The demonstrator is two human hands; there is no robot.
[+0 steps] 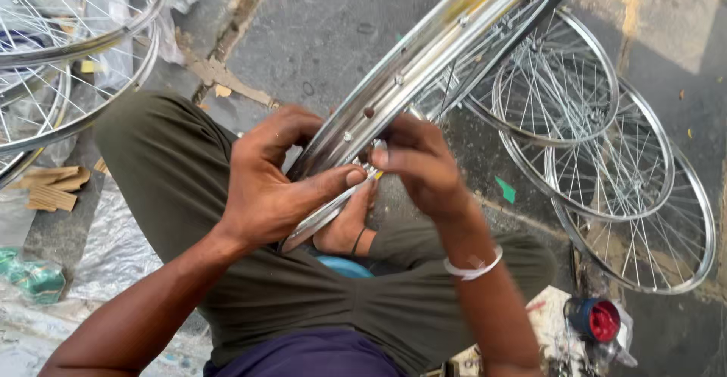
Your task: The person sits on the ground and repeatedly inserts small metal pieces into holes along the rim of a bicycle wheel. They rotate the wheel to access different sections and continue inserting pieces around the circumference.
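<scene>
Now the left hand [265,188] grips the shiny silver metal bicycle wheel rim [401,82] over the lap (thumb pressed on its edge), while the right hand [420,165] pinches a tiny part at the rim, near more spoked wheels [598,157] on the ground.

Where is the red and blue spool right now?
In the head view, the red and blue spool lies at the lower right, on the ground below the stacked wheels.
</scene>
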